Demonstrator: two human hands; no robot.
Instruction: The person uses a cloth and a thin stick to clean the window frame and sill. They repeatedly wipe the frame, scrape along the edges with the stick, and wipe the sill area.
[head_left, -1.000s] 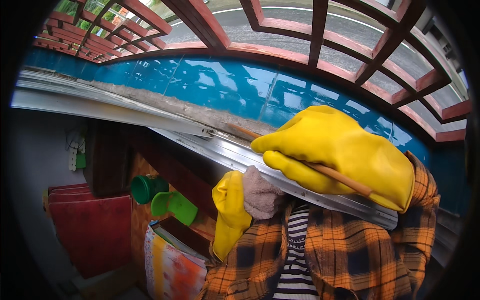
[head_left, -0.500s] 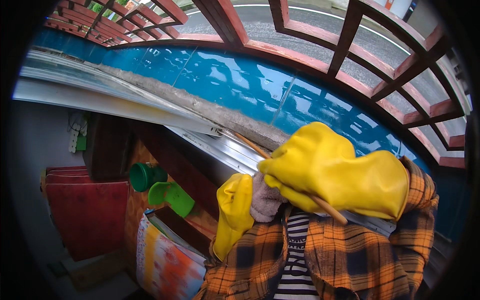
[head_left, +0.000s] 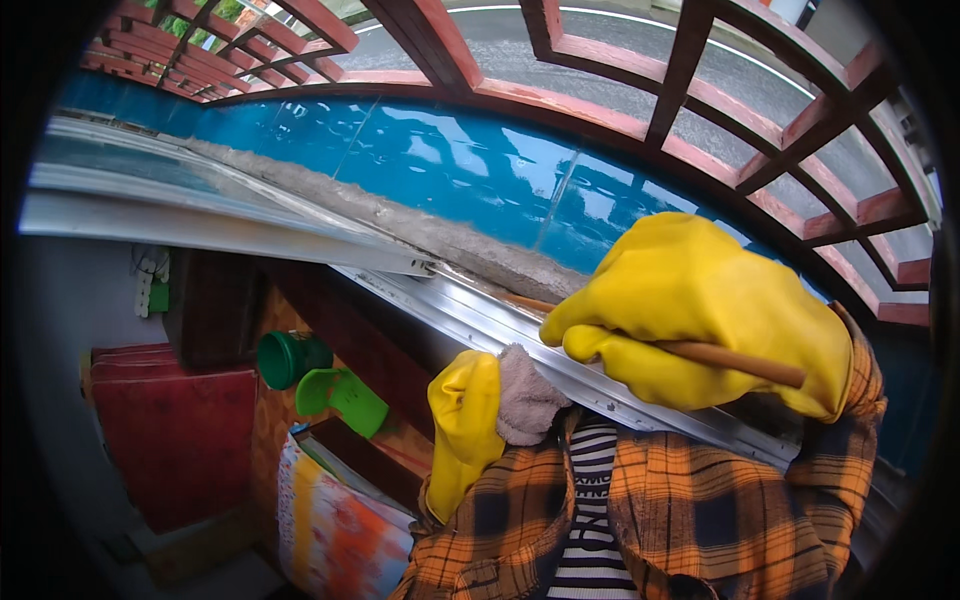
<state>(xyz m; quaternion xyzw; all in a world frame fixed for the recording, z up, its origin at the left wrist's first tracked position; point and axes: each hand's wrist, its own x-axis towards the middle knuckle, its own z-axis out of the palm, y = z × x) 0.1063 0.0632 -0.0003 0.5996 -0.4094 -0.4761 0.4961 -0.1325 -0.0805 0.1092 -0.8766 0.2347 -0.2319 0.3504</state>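
Observation:
In a yellow rubber glove, my right hand [head_left: 700, 310] is closed around a slim wooden stick [head_left: 740, 364]. The stick slants along the silver metal window track [head_left: 490, 320]; its far end reaches the outer side of the track, beside the rough concrete edge, and its tip is hard to make out. Close to my chest, my left hand [head_left: 465, 415], also gloved in yellow, is closed on a greyish-mauve cloth [head_left: 528, 398]. The cloth is bunched up at the near side of the track, apart from my right hand.
A sliding window frame [head_left: 220, 225] lies along the track on the left. Beyond the rough concrete edge [head_left: 400, 215] are a blue tiled ledge [head_left: 450, 165] and a reddish lattice [head_left: 600, 60]. Indoors, lower left, are a green bucket [head_left: 290, 358], a green plastic piece [head_left: 352, 400] and red cushions [head_left: 175, 430].
My right hand has moved right with the stick, away from the cloth, uncovering more of the track. The stick lies at a flatter slant. My left hand stays in nearly the same place.

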